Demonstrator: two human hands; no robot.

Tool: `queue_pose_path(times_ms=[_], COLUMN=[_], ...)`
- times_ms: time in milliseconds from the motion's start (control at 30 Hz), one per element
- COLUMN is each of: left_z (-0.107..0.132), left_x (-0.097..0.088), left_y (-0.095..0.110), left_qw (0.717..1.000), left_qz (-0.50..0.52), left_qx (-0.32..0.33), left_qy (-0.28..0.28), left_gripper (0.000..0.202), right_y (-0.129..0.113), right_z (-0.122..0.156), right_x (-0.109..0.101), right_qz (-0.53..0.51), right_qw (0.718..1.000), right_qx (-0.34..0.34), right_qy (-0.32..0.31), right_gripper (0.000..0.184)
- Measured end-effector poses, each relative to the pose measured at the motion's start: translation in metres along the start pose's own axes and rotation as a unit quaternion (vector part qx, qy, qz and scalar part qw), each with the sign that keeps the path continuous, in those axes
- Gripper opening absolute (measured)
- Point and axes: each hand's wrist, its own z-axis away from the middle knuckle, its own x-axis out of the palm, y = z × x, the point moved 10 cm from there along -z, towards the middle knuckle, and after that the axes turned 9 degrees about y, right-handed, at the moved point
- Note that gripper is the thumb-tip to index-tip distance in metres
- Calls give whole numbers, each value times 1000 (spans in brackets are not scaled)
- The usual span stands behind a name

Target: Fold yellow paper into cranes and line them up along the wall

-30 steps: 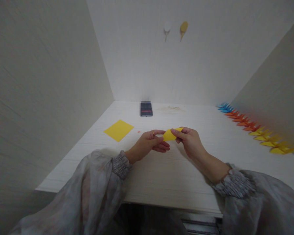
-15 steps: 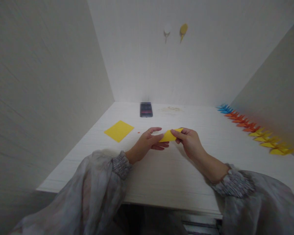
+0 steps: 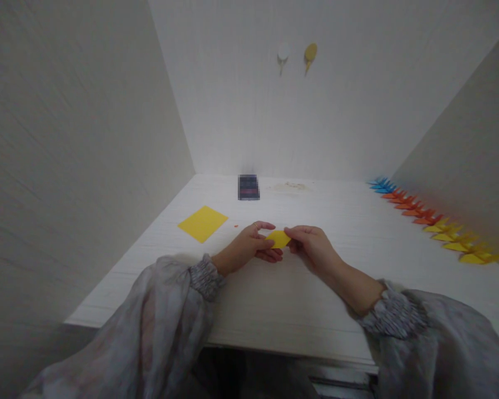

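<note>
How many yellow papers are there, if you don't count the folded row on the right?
2. One square lies flat on the table, to the left; one folded piece is held between the left hand and right hand. More could hide under the square.

Dim, greyish light, deep shadow below the white table [image 3: 291, 310], slight blur, the dark device [image 3: 248, 188] pixelated

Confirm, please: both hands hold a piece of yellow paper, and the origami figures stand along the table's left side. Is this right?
The side is wrong: the head view shows the origami figures along the right side of the table. The left hand and right hand do hold the piece of yellow paper.
</note>
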Motion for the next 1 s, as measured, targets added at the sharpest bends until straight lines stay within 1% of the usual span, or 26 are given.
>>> queue_pose_path(times_ms=[67,133,200,233,267,300,333,367,400,433,467,500,533,567,600,667,867,1000], left_z=[-4,-7,-8,-8,-7,-6,-5,-4,-3,-2,-1,-1,0,0,-1,-1,-2,-1], left_x=[-7,-14,-16,-15,-15,-14,-13,-14,-15,-15,-15,-15,-14,-13,-13,-12,-11,-9], left_y=[-4,-3,1,3,4,4,5,6,7,9,9,10,9,9,8,8,7,8], left_qw=[999,997,995,995,995,996,997,997,997,997,997,997,998,998,998,998,999,998], left_qz=[-30,-66,-86,-86,-83,-76,-67,-59,-53,-48,-43,-40,-39,-39,-39,-34,-37,-46], left_qx=[-7,9,32,37,37,34,31,29,30,31,32,31,28,27,26,25,25,31], left_qy=[17,36,43,41,37,35,36,41,47,51,53,52,48,45,42,39,30,26], left_gripper=[38,33,32,33,35,37,38,39,40,40,40,41,41,42,43,46,49,50], right_y=[5,10,12,10,5,-5,-18,-34,-49,-59,-64,-66,-66,-65,-63,-60,-53,-48], right_z=[-3,-4,-2,0,1,5,9,18,30,41,50,57,61,62,62,59,45,38], right_x=[0,2,7,9,11,12,14,17,23,29,33,37,40,42,43,43,39,37], right_qz=[32,60,81,95,115,144,176,213,248,272,291,304,313,318,319,312,272,261], right_qw=[999,997,995,993,990,982,968,942,904,866,834,810,795,786,784,792,848,870], right_qx=[12,18,12,-3,-35,-89,-159,-248,-339,-409,-455,-485,-502,-509,-510,-498,-415,-375], right_qy=[-15,-34,-62,-72,-77,-80,-78,-76,-85,-95,-110,-125,-138,-148,-156,-166,-187,-187], right_gripper=[17,14,14,14,14,14,14,15,15,13,11,9,9,9,8,8,2,3])
